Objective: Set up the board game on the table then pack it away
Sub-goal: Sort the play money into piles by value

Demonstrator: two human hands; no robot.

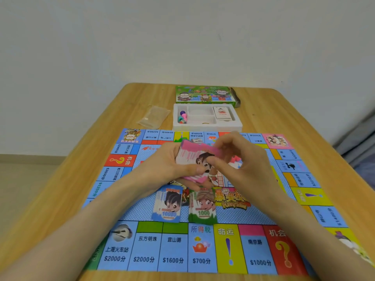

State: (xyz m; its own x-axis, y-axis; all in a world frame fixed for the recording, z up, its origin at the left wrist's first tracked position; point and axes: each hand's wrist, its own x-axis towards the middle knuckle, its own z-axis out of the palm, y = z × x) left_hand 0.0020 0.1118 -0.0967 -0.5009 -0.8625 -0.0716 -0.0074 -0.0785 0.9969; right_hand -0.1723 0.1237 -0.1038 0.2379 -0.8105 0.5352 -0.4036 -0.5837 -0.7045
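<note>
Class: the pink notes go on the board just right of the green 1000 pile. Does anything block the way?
Nothing visible does. The left hand and right hand hold the pink notes above the game board; right of the green 1000 pile only printed board shows. The blue 10000 pile lies on its other side.

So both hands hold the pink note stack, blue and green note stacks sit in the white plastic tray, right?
No. Head view: the blue note stack and green note stack lie on the printed game board, not in the white plastic tray.
</note>
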